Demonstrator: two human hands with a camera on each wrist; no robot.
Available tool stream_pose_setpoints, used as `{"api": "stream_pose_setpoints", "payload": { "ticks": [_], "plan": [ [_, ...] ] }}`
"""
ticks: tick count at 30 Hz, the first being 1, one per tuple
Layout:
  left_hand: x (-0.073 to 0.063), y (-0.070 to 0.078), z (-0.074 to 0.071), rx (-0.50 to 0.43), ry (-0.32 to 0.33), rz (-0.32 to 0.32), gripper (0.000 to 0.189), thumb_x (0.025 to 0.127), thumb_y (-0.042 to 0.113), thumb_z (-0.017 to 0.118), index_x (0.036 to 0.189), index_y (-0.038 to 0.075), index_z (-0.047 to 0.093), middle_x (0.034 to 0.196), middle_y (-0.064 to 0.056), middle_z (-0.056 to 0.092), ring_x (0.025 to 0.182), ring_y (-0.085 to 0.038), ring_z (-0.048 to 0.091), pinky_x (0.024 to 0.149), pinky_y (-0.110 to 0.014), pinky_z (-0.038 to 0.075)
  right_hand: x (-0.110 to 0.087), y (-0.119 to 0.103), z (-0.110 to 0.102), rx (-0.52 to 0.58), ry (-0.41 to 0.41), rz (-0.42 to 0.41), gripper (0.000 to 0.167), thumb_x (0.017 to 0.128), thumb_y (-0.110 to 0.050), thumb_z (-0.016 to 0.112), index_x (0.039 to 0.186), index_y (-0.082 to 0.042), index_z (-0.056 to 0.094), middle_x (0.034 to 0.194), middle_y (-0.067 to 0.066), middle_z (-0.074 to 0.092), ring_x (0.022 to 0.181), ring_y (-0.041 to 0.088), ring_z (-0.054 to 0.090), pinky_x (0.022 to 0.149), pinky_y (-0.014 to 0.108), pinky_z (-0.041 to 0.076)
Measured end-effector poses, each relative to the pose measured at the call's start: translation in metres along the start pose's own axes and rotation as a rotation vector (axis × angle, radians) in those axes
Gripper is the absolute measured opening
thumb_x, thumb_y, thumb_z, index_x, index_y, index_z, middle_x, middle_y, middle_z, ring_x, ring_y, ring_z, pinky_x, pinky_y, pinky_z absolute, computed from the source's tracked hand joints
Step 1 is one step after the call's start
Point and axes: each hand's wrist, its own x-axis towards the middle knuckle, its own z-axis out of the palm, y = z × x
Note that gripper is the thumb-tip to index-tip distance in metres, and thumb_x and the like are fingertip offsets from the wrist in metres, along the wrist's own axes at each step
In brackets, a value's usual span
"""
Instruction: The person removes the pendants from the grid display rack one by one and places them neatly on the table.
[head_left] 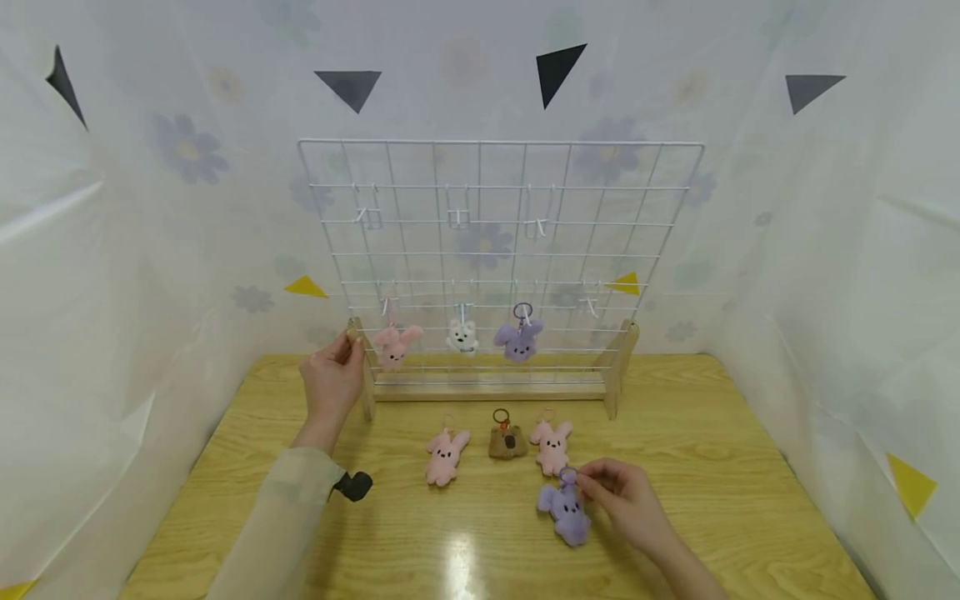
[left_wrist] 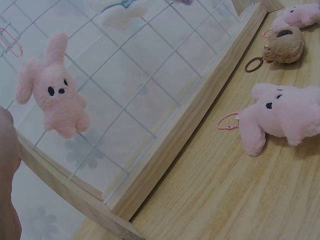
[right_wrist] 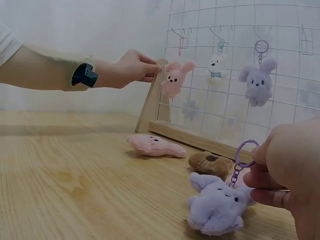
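Note:
With its thumb and fingers, the left hand (head_left: 332, 379) grips the top of the left wooden post (head_left: 367, 367) of a white wire grid rack (head_left: 480, 254). The right hand (head_left: 628, 507) pinches the purple ring (right_wrist: 245, 153) of a purple plush bunny keychain (head_left: 568, 515), which is low over the table. Just behind this bunny a pink bunny keychain (head_left: 552, 448) lies on the table. To its left are a brown plush keychain (head_left: 507, 442) and another pink bunny keychain (head_left: 446, 458).
On the rack's lower hooks hang a pink bunny (head_left: 393, 346), a white bear (head_left: 462, 336) and a purple bunny (head_left: 519, 341). A lower-right hook (head_left: 590, 305) and the upper hooks (head_left: 458, 217) carry nothing. Plastic-like sheeting (head_left: 840, 275) surrounds the wooden table (head_left: 675, 433).

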Motion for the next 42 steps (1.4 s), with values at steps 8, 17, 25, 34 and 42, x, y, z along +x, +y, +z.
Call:
{"api": "stream_pose_setpoints", "payload": {
  "ticks": [8, 17, 25, 34, 42],
  "plan": [
    [0.0, 0.001, 0.001, -0.012, 0.001, 0.01, 0.021, 0.096, -0.001, 0.074, 0.114, -0.013, 0.075, 0.102, -0.031, 0.073, 0.087, -0.043, 0.077, 0.07, 0.0, 0.047, 0.012, 0.012, 0.001, -0.047, 0.028, 0.061, 0.014, 0.102, -0.003, 0.07, 0.106, 0.01, 0.071, 0.094, 0.019, 0.074, 0.082, 0.023, 0.073, 0.077, 0.033, 0.065],
    [0.001, 0.001, 0.001, -0.013, 0.005, 0.017, 0.021, 0.096, -0.002, 0.074, 0.113, -0.013, 0.075, 0.102, -0.03, 0.073, 0.087, -0.042, 0.077, 0.07, 0.0, 0.047, 0.017, 0.013, -0.003, -0.037, 0.039, 0.054, 0.017, 0.102, -0.005, 0.071, 0.108, 0.011, 0.07, 0.096, 0.022, 0.073, 0.083, 0.028, 0.073, 0.077, 0.035, 0.065],
    [0.002, 0.0, 0.0, -0.021, 0.003, 0.035, 0.02, 0.095, -0.003, 0.074, 0.112, -0.014, 0.076, 0.1, -0.031, 0.073, 0.085, -0.043, 0.077, 0.07, -0.001, 0.048, 0.02, 0.004, -0.004, 0.0, 0.027, 0.031, 0.019, 0.102, -0.003, 0.069, 0.11, 0.015, 0.068, 0.101, 0.029, 0.07, 0.085, 0.028, 0.074, 0.079, 0.038, 0.065],
    [0.001, 0.0, -0.001, -0.005, 0.0, 0.008, 0.022, 0.096, -0.002, 0.074, 0.113, -0.015, 0.074, 0.101, -0.032, 0.072, 0.086, -0.044, 0.077, 0.069, 0.0, 0.047, 0.036, -0.016, -0.011, -0.055, 0.041, -0.048, 0.017, 0.103, -0.002, 0.067, 0.11, 0.014, 0.068, 0.103, 0.031, 0.07, 0.088, 0.038, 0.073, 0.079, 0.039, 0.065],
    [0.001, -0.001, -0.001, -0.009, -0.015, -0.018, 0.021, 0.096, -0.001, 0.073, 0.113, -0.014, 0.075, 0.101, -0.031, 0.073, 0.086, -0.042, 0.077, 0.068, 0.0, 0.048, 0.056, -0.036, -0.017, -0.078, 0.068, -0.151, 0.015, 0.104, -0.002, 0.067, 0.11, 0.012, 0.07, 0.1, 0.021, 0.071, 0.085, 0.027, 0.074, 0.076, 0.03, 0.064]
  ]
}}
